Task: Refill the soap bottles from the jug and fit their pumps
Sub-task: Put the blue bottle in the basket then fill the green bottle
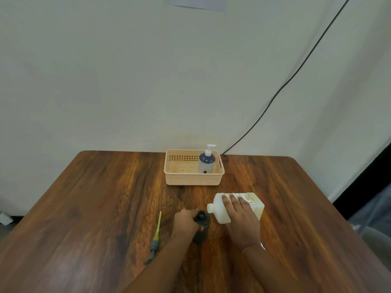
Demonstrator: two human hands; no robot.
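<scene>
The left hand [186, 224] is wrapped round the dark bottle [203, 232], which stands upright and uncapped near the front of the table [105, 197]. Just left of that bottle lies its loose pump [156, 237], flat on the wood, its yellow tube pointing away from the person. Just right of the bottle, the right hand [241, 220] holds the jug [219, 210] from above, fingers laid across its upper side; the thumb is hidden. The jug is tipped on its side with its open spout facing the bottle's mouth, close to it but apart.

The step in hand looks like the pour. To do it well, the spout should come directly over the narrow mouth before the jug tips further. The left hand should keep the bottle planted, and the flow should start thin, since the opening is small.

The dark bottle's level cannot be read through its walls. The jug is pale and translucent, but how much it holds I cannot tell. Well beyond the dark bottle, a peach basket [193, 180] holds one upright blue bottle [207, 163] with a white pump already fitted. The rest of the basket looks unfilled.
</scene>
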